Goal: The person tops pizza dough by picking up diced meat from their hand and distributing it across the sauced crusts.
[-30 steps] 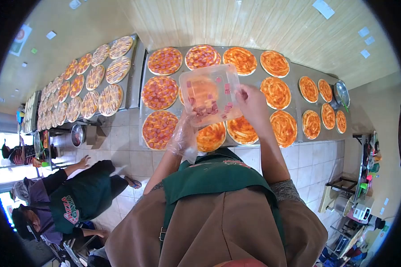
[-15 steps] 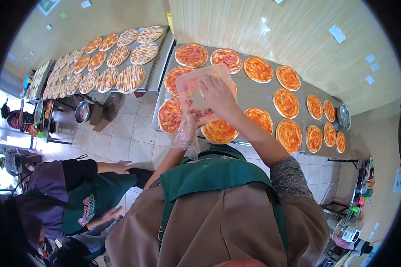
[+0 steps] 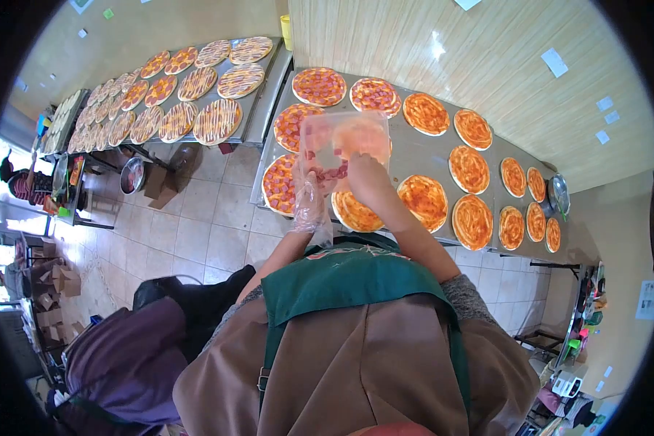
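Note:
My left hand (image 3: 311, 207), in a clear plastic glove, grips the near side of a translucent plastic container (image 3: 315, 131). Small reddish diced meat pieces (image 3: 330, 174) lie toward the container's near end. Bare and curled, my right hand (image 3: 368, 179) reaches inside, fingers against the meat; what they hold is hidden. Beneath the container and just to its left, pizzas (image 3: 280, 182) carry meat pieces. A sauced pizza (image 3: 357, 212) lies near my hands, partly covered by them. Another sauced pizza (image 3: 422, 202) is to the right of my right forearm.
Several sauced pizzas (image 3: 472, 221) spread along the metal table (image 3: 414, 156) to the right, with a metal bowl (image 3: 558, 195) at its end. More topped pizzas (image 3: 218, 120) fill a second table at left. A co-worker (image 3: 134, 356) is close on my left. A basin (image 3: 132, 176) sits low at left.
My right hand has drawn back from over the container's far part toward the meat pieces, its fingers now curled. The co-worker at left has turned and moved; their hands no longer show.

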{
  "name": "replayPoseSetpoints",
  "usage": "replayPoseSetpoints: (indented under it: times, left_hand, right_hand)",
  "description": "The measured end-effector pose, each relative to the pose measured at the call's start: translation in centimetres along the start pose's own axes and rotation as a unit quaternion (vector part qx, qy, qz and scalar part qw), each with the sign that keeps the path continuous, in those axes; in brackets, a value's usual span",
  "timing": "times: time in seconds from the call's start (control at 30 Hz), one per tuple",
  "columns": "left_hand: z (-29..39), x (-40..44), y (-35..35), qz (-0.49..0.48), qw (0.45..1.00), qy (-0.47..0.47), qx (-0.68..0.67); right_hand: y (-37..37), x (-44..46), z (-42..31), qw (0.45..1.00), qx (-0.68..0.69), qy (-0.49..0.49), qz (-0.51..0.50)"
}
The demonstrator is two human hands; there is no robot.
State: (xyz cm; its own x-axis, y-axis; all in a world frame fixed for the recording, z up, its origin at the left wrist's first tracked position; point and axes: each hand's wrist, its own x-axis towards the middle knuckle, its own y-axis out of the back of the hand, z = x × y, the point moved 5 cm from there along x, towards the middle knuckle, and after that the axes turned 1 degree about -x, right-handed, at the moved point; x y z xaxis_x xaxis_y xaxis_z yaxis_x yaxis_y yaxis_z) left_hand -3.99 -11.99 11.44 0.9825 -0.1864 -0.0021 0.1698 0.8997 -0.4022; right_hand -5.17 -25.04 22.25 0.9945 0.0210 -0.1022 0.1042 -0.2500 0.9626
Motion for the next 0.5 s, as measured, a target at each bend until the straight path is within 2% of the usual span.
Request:
replayPoseSetpoints:
  times: [0.07,0.17,0.23,0.27,0.3,0.37,0.47,0.5]
  left_hand:
    - [-2.6,0.8,1.2,-0.016,0.999,0.01,-0.034]
    - [-2.9,0.5,1.0,-0.038,0.997,0.033,-0.059]
    - [-2.4,0.2,1.0,-0.032,0.998,-0.046,0.023]
    - [-2.6,0.3,1.1,-0.027,0.999,-0.042,0.014]
    - [-2.4,0.2,0.9,-0.021,0.999,-0.037,0.006]
    - [-0.6,0.5,-0.2,-0.008,0.992,0.059,-0.107]
    - [-1.1,0.1,-1.0,-0.004,0.986,0.103,-0.128]
    - [-0.6,0.3,-1.3,-0.01,0.988,0.09,-0.127]
  right_hand:
    - [-1.4,0.1,0.6,0.996,0.091,0.009,-0.022]
    - [-0.5,-0.1,0.1,0.949,0.309,0.059,0.025]
    - [1.5,-0.4,0.7,0.978,0.188,0.023,0.084]
    - [2.4,-0.4,1.2,0.986,0.125,0.006,0.112]
    - [1.9,-0.3,1.4,0.993,0.09,0.031,0.074]
    - [0.7,-0.1,1.8,0.997,0.02,0.079,-0.001]
    - [0.0,0.8,0.3,0.996,0.077,0.046,-0.006]
    - [-0.3,1.4,0.2,0.988,0.145,0.047,-0.005]
